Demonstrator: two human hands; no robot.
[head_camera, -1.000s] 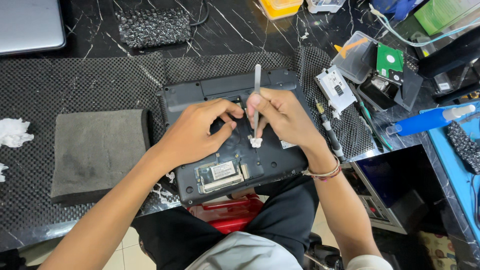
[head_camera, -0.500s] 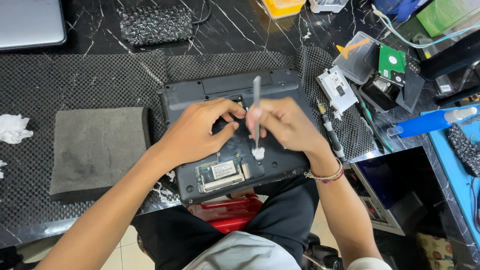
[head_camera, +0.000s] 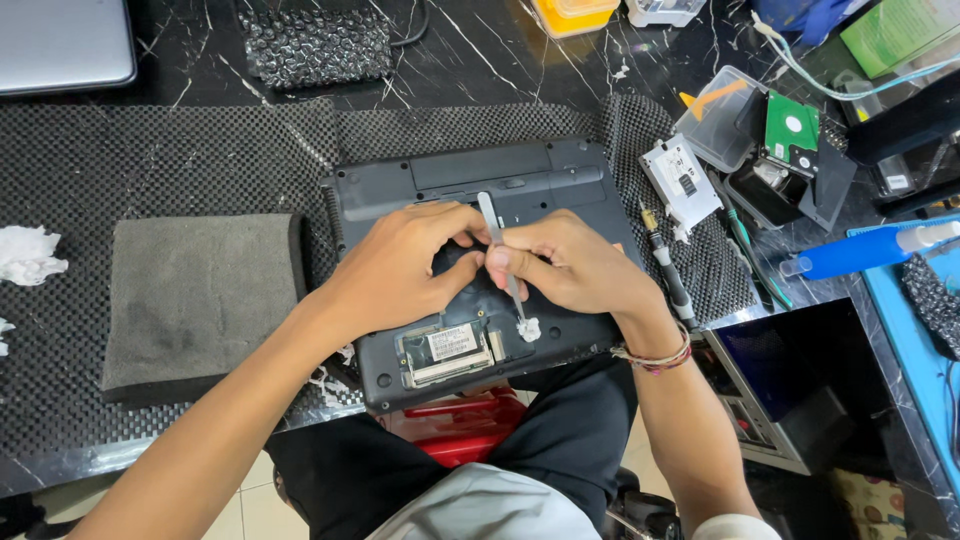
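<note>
A dark laptop (head_camera: 520, 175) lies upside down on a black mesh mat (head_camera: 180, 160), its underside open with a small card in a bay (head_camera: 447, 348). My right hand (head_camera: 575, 265) grips a thin grey brush (head_camera: 497, 240) whose white tip (head_camera: 528, 328) rests on the laptop's lower edge. My left hand (head_camera: 400, 265) presses on the laptop base beside it, fingertips meeting the right hand's.
A grey foam pad (head_camera: 195, 295) lies left of the laptop, white tissue (head_camera: 28, 252) at the far left. A screwdriver (head_camera: 668, 275), a bare drive (head_camera: 682, 180), a green circuit board (head_camera: 792, 128) and a blue bottle (head_camera: 865, 250) crowd the right. A red stool (head_camera: 460, 430) sits below.
The brush has slid down and to the right across the laptop, its white tip now near the lower edge. My left hand has stayed on the base.
</note>
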